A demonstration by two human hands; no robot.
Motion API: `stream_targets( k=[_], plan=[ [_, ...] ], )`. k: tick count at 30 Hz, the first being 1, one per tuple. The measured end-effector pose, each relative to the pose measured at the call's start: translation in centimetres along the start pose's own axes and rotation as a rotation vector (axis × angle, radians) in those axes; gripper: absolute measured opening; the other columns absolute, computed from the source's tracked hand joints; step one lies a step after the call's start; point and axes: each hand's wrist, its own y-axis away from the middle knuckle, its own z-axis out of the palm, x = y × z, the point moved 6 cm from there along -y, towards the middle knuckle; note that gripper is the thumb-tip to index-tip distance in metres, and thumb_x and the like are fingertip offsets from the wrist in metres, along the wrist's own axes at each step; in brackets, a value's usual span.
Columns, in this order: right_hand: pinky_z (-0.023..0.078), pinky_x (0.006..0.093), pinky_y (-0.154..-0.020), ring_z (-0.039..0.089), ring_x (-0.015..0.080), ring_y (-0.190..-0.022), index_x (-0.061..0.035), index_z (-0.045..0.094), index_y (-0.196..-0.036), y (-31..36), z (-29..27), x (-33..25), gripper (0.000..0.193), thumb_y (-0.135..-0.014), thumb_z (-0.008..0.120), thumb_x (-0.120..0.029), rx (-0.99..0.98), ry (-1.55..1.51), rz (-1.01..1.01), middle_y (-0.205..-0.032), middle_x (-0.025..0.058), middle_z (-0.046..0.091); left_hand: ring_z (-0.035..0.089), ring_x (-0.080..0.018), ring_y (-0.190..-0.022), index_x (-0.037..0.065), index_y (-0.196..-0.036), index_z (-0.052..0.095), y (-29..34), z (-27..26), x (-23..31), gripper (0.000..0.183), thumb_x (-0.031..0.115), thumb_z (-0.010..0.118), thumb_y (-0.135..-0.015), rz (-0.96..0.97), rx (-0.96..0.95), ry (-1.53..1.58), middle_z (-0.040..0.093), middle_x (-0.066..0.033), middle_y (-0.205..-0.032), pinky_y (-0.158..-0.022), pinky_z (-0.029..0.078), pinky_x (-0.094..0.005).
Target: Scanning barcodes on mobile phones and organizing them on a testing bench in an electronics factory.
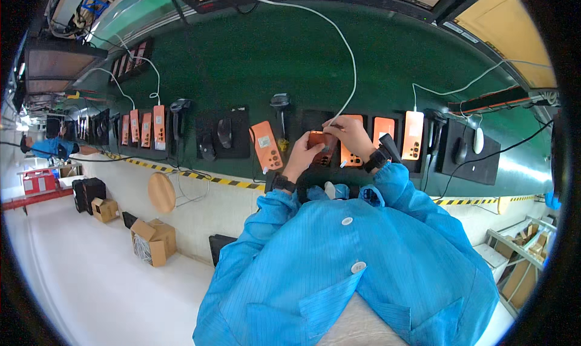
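Note:
My left hand (pixel 296 159) is closed around an orange smartphone (pixel 316 143) above the green bench. At the phone's upper end, my right hand (pixel 352 135) pinches the end of a white cable (pixel 350 49). The fingers hide whether its plug sits in the phone. Left of my hands lies another orange phone (pixel 264 139) with a pale label, its camera lenses toward me. A further orange phone (pixel 351 156) lies under my right hand. Beyond my right wrist are an orange phone (pixel 384 127) and a cabled phone (pixel 413 135).
Two handheld scanners (pixel 280 107) (pixel 178 113) stand on the green bench (pixel 242 55). Computer mice (pixel 224 133) rest on a black mat at left, with more mice (pixel 479 141) at right. Black-and-yellow tape (pixel 236 182) edges the bench. Open cartons (pixel 158 240) stand on the floor; a person (pixel 54 147) works far left.

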Motion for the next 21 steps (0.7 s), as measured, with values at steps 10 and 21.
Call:
stream_targets(
  k=[10,21],
  plan=[
    [0.048,0.0332,-0.071,0.064,0.0234,-0.08,0.002,0.066,-0.092,-0.8,1.6,-0.8,0.02,-0.086,0.061,-0.016,-0.126,0.345,-0.036,-0.083,0.0144,0.066,0.059,-0.0133,-0.091,0.0,-0.111,0.055,1.1,-0.2,0.2,0.031,0.009,0.067,-0.084,0.059,0.139,-0.032,0.063,-0.0065,-0.099,-0.081,0.049,-0.0292],
    [0.048,0.0274,-0.07,0.058,0.0102,-0.082,0.0021,0.06,-0.103,-1.0,4.7,8.8,0.022,-0.082,0.064,-0.004,-0.31,0.198,-0.021,-0.087,0.0063,0.064,0.049,-0.0397,-0.11,0.001,-0.119,0.051,6.2,0.6,-1.8,0.054,0.035,0.07,-0.08,0.289,0.73,-0.636,0.053,-0.0206,-0.116,-0.096,0.038,-0.0465]
  ],
)
